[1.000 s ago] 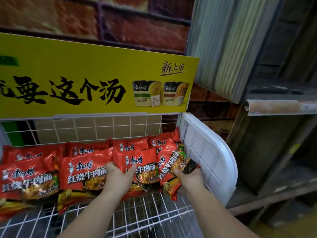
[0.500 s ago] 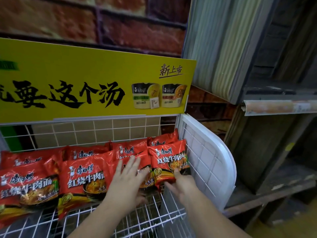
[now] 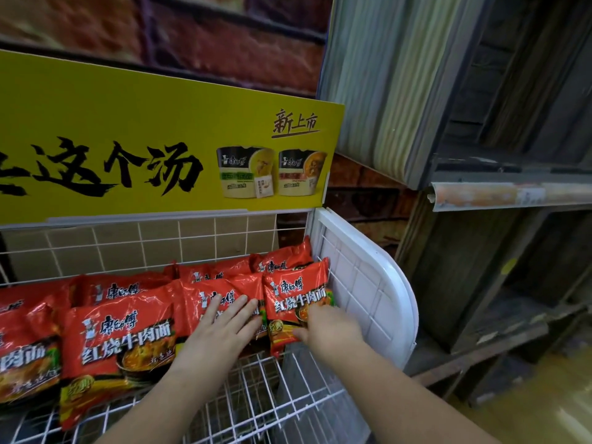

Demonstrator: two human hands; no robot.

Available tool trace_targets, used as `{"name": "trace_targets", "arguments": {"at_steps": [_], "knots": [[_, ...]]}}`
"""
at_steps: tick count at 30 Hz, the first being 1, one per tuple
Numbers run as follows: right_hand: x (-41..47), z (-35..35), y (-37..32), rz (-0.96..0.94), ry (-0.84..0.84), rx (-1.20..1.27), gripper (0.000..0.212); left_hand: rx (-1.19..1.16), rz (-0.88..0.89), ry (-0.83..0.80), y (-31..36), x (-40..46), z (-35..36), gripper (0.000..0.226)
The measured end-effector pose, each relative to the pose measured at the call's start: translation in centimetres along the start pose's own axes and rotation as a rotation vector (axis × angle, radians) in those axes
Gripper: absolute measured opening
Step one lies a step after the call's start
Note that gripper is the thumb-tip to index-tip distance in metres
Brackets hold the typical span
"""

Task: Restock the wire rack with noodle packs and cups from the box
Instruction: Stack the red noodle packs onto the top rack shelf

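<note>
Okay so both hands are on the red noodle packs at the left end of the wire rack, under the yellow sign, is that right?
Not quite: the head view shows them at the right end. The left hand lies flat on one red noodle pack, and the right hand touches the pack next to the white side panel of the wire rack, under the yellow sign.

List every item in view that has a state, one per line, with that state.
Left hand: open, fingers flat on a red noodle pack.
Right hand: on the rightmost noodle pack, grip blurred.
Rightmost noodle pack: sealed, lying against the white side panel.
Other noodle packs: sealed, lying overlapped in rows.
Wire rack: partly filled, front wires bare.
Yellow sign: upright above the rack.
</note>
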State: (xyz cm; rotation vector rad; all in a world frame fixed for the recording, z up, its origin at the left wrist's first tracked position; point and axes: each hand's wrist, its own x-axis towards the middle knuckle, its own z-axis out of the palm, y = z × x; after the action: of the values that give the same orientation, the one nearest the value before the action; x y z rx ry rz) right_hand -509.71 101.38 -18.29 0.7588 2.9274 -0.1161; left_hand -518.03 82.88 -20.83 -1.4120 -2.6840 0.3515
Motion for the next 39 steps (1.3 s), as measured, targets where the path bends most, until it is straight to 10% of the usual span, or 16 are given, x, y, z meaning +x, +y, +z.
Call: {"name": "trace_targets", "arguments": {"at_steps": [25, 39], "knots": [[-3.6, -1.2, 0.6, -0.226, 0.017, 0.153, 0.034, -0.244, -0.290, 0.093, 2.9, -1.0, -3.9, 0.047], [-14.2, -2.3, 15.1, -0.507, -0.068, 0.484, 0.020, -0.424, -0.412, 0.328, 21.8, -5.9, -9.9, 0.030]]}}
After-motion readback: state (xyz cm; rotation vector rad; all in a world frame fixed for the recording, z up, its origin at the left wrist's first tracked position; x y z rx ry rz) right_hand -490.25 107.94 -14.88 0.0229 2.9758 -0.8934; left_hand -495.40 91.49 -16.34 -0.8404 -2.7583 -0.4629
